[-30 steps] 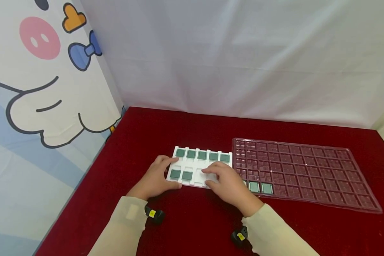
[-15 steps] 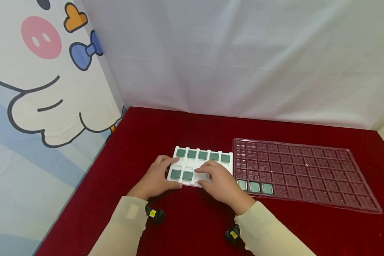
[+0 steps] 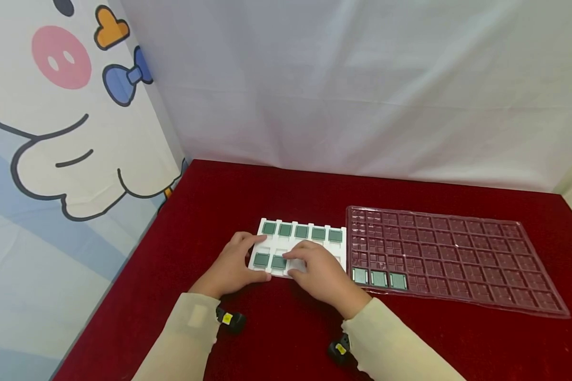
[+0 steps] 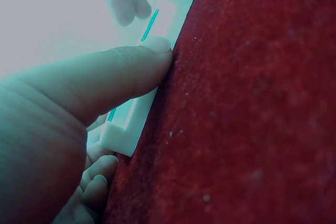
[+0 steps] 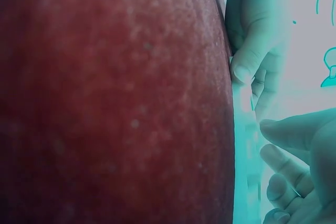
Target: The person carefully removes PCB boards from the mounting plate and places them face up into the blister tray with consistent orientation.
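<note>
A white compartment tray (image 3: 282, 245) lies on the red cloth, with a back row of several green square chips (image 3: 301, 232). Two more chips (image 3: 261, 260) sit at the left of its front row. My left hand (image 3: 231, 269) grips the tray's left end, its thumb (image 4: 126, 74) along the near edge and fingers on the far side. My right hand (image 3: 323, 275) hovers over the front row, index fingertip right at the second chip (image 3: 278, 262). In the right wrist view, its thumb and fingers (image 5: 283, 166) are apart, holding nothing. The front row's right part is partly hidden under this hand.
A clear plastic tray (image 3: 438, 253) with many square pockets lies just right of the white tray. Three striped green chips (image 3: 378, 279) sit in its near left pockets. A white curtain (image 3: 343, 95) hangs behind the table, and a cartoon-printed cloth (image 3: 76, 164) stands at the left.
My right hand has moved left along the front row, from the third compartment to the second chip, baring the left chip in the clear tray. The left hand has stayed put.
</note>
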Tool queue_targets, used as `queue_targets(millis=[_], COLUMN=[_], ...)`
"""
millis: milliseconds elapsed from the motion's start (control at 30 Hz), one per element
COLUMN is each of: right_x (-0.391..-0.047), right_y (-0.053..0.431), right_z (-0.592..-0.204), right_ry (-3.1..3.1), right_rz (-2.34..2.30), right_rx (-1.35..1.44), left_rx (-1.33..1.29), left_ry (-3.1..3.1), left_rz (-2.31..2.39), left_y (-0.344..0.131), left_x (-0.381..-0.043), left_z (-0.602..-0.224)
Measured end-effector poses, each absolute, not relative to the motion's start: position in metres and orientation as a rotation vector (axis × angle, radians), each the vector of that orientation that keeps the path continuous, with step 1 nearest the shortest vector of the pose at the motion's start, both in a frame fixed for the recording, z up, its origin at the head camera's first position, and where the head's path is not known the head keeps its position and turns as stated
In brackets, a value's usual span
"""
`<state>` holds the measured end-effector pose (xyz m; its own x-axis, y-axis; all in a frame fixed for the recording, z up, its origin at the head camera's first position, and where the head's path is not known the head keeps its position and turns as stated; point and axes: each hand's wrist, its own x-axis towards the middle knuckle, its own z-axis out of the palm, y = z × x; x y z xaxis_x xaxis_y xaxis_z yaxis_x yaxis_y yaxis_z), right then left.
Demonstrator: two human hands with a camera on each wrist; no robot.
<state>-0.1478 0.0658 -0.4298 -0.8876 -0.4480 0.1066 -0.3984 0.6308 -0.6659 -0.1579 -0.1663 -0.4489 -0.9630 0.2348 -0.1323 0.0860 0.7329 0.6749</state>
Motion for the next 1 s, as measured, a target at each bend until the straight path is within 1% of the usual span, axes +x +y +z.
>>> queue_targets(millis=[200, 600, 1000], right_x=[-0.149, -0.152, -0.155], right_y=[0.062, 0.054, 0.046], right_z=[-0.430, -0.434, -0.433], right_ry=[2.780, 2.770, 2.830], right_rz=[-1.112, -1.113, -0.982], right_rx=[-0.765, -0.762, -0.779], left_rx=[0.256, 0.271, 0.283], left_ry=[2.726, 2.730, 2.730], left_rz=[1.052, 1.053, 1.060], left_y=[-0.166, -0.166, -0.167], left_x=[-0.158, -0.158, -0.158], left_z=[-0.449, -0.450, -0.448])
